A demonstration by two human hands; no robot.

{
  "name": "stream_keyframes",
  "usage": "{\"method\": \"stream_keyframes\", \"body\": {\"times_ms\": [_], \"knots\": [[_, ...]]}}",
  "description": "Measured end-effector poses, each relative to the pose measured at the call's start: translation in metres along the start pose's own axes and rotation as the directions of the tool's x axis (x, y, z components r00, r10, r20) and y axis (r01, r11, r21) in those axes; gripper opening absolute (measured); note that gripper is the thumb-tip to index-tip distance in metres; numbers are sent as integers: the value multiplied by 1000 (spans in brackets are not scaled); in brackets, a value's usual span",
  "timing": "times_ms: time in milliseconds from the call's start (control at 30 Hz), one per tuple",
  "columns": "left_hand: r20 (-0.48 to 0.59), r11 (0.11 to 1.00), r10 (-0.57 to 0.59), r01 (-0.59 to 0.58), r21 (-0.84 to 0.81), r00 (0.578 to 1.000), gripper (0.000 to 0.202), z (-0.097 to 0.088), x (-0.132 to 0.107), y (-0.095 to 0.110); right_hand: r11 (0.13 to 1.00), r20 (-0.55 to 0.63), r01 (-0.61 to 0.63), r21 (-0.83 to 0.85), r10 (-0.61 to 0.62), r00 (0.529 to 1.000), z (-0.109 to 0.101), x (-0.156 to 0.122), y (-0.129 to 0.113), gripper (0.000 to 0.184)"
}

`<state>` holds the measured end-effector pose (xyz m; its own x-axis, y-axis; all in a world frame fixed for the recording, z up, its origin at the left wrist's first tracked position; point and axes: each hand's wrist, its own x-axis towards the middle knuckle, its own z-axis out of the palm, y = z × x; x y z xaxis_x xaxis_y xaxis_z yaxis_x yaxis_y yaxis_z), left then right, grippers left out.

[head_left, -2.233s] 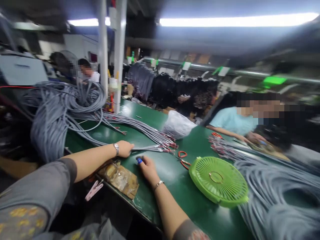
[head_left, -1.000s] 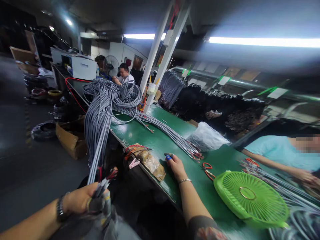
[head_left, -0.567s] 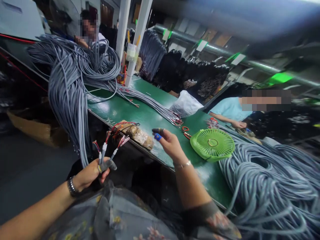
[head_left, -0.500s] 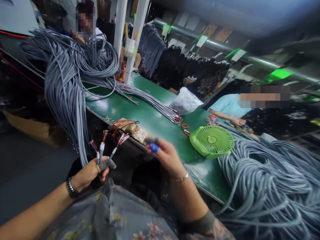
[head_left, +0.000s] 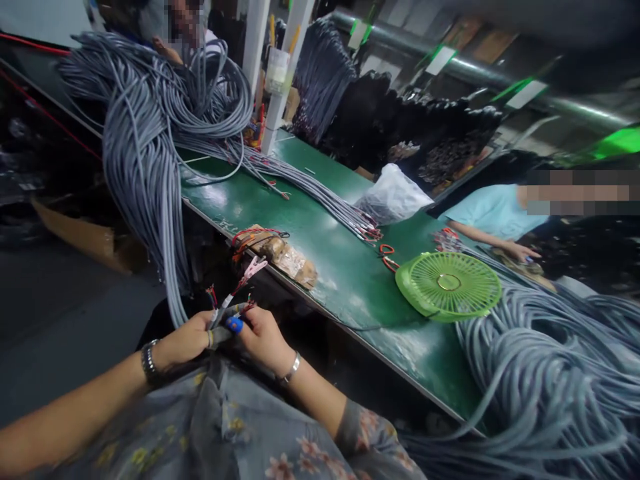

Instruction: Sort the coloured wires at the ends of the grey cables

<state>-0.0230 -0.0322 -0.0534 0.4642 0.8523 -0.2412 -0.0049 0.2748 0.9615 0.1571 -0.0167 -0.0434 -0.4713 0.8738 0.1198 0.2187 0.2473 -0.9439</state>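
Note:
My left hand (head_left: 186, 341) is closed around several grey cables close to their stripped ends. Thin coloured wires (head_left: 255, 268) fan out from one white-banded cable end above my fingers. My right hand (head_left: 266, 339), with blue tape on its thumb, is closed against the left and pinches another cable end, its dark red and green wires (head_left: 249, 305) poking out over the fingers. Grey covers on some fingers partly hide the grip. The long grey cable bundle (head_left: 143, 153) hangs over the table edge and runs down toward my left hand.
A green table (head_left: 325, 247) crosses diagonally, bearing a row of cables (head_left: 320, 190), a taped brown lump (head_left: 283, 253), a white plastic bag (head_left: 393, 193) and a green fan (head_left: 449, 283). Cable coils (head_left: 545, 373) lie at right. Two other people work across the table; a white post (head_left: 285, 80) stands behind.
My right hand has moved left and down from the table edge to meet my left hand, and now grips a cable end there. The view has shifted slightly.

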Motion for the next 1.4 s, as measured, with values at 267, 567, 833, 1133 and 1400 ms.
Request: {"method": "stream_keyframes", "body": {"times_ms": [267,567,833,1133,1400], "knots": [[-33,995,-99,100,12,995,43,10,12,-6,975,-193,-94,199,133,972,-11,-15,18,36],[-81,998,-51,53,20,995,52,13,17,7,955,-119,-146,259,181,976,-14,-4,23,33],[-232,999,-53,50,-17,971,47,2,8,8,801,-135,-276,531,401,906,-9,-6,28,38],[-306,995,-98,85,-56,947,37,4,15,15,873,-154,-252,417,341,928,-1,16,24,34],[-67,981,-191,189,-38,979,57,-5,14,27,829,5,-242,504,277,961,-12,19,17,54]]}}
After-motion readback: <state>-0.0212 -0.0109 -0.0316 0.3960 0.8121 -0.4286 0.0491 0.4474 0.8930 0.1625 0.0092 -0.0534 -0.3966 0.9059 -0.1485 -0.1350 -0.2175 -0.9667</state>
